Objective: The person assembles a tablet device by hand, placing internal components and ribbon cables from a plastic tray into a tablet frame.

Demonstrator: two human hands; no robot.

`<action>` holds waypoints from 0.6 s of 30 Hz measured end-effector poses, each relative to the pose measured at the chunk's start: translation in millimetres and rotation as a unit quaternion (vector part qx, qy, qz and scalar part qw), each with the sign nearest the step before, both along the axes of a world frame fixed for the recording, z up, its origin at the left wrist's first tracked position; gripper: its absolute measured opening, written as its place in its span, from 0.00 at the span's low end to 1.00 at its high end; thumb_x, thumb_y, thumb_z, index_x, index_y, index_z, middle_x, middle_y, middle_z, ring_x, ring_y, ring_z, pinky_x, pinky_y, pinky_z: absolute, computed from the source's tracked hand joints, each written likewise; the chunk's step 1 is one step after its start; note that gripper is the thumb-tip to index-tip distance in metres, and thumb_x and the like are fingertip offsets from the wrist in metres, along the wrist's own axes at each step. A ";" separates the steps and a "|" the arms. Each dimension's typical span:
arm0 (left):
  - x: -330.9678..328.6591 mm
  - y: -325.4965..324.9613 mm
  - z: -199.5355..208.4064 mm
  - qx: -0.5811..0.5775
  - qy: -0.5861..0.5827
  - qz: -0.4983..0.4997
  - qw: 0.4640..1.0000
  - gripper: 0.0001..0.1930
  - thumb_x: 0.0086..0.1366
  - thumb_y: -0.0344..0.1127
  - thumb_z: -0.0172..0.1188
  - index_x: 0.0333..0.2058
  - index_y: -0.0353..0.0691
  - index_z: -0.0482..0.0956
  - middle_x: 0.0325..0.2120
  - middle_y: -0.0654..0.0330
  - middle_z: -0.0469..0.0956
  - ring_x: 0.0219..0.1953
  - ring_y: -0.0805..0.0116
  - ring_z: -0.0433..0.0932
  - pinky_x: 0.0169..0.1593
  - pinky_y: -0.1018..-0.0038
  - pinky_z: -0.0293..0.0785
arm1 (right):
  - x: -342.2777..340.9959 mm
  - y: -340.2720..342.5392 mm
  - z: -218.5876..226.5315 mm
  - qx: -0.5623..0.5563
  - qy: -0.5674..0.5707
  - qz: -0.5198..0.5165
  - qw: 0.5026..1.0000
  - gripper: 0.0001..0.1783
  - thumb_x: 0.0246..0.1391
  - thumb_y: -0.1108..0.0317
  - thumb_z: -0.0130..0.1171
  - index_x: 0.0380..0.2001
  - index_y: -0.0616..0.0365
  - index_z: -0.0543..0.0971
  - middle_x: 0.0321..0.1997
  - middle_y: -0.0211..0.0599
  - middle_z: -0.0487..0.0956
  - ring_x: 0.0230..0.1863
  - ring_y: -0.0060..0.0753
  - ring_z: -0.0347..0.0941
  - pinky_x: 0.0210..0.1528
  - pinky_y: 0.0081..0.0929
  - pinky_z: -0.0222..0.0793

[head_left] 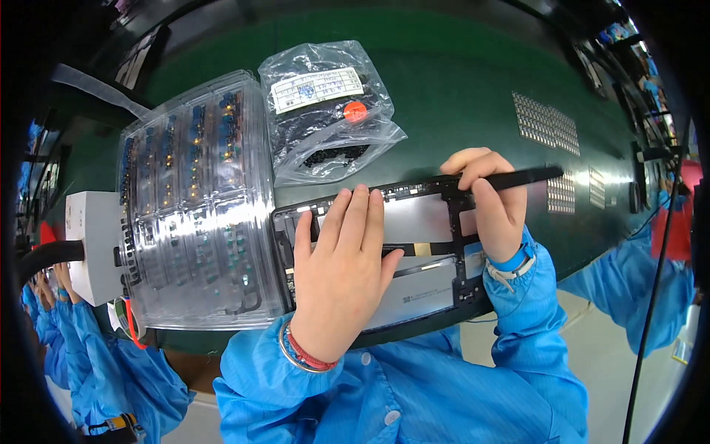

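An opened tablet (414, 292) lies in front of me, its silver battery cells and black circuit boards exposed. Across its left part my left hand (342, 255) rests flat, fingers stretched out, hiding the parts beneath. Over the tablet's upper right corner, my right hand (494, 196) is closed round slim black tweezers (529, 176). Their blunt end sticks out to the right, while the working end is at the upper edge of the board, where the tips are hard to make out. A blue band with a white strap circles my right wrist.
Stacked clear plastic trays (196, 207) of small parts stand left of the tablet. Beyond it lies a clear bag (325, 111) of black parts. Sheets of small metallic pieces (547, 122) lie on the green table (444, 81) at right. A white box (92, 248) sits far left; co-workers in blue flank both sides.
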State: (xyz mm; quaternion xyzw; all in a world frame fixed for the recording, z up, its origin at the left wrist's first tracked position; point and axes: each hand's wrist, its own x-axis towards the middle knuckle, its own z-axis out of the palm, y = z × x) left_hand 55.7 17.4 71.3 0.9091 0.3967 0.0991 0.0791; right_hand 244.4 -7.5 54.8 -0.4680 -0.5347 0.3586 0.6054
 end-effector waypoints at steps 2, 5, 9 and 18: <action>-1.2 -2.2 4.9 0.011 -0.016 -0.011 1.000 0.28 0.49 0.39 0.57 0.50 0.38 0.63 0.47 0.58 0.64 0.50 0.63 0.64 0.52 0.62 0.58 | 6.0 -1.5 0.7 0.029 -0.080 0.014 0.996 0.04 0.44 0.81 0.43 0.24 0.64 0.69 0.31 0.41 0.71 0.31 0.26 0.65 0.36 0.19 0.60; -16.1 -17.3 11.9 0.060 -0.148 -0.033 0.987 0.22 0.47 0.36 0.58 0.42 0.36 0.70 0.38 0.52 0.70 0.37 0.59 0.71 0.40 0.68 0.67 | 15.4 -7.6 5.4 0.050 -0.284 0.003 0.957 0.05 0.38 0.82 0.45 0.20 0.63 0.70 0.23 0.40 0.70 0.25 0.31 0.67 0.27 0.23 0.62; -74.6 -66.1 24.2 0.004 -0.185 0.003 0.983 0.11 0.43 0.35 0.60 0.28 0.37 0.77 0.21 0.58 0.73 0.19 0.65 0.72 0.24 0.74 0.69 | 23.5 -64.8 25.1 -0.076 -0.382 -0.196 0.900 0.09 0.38 0.82 0.49 0.27 0.63 0.73 0.20 0.36 0.67 0.18 0.24 0.63 0.20 0.18 0.58; -98.6 -85.8 -20.3 -0.062 -0.131 0.150 0.978 0.22 0.43 0.27 0.63 0.40 0.32 0.71 0.31 0.52 0.72 0.29 0.61 0.72 0.33 0.73 0.69 | 9.4 -121.2 -1.7 -0.212 -0.289 -0.174 0.917 0.19 0.36 0.77 0.58 0.38 0.64 0.72 0.34 0.38 0.70 0.23 0.21 0.63 0.21 0.14 0.58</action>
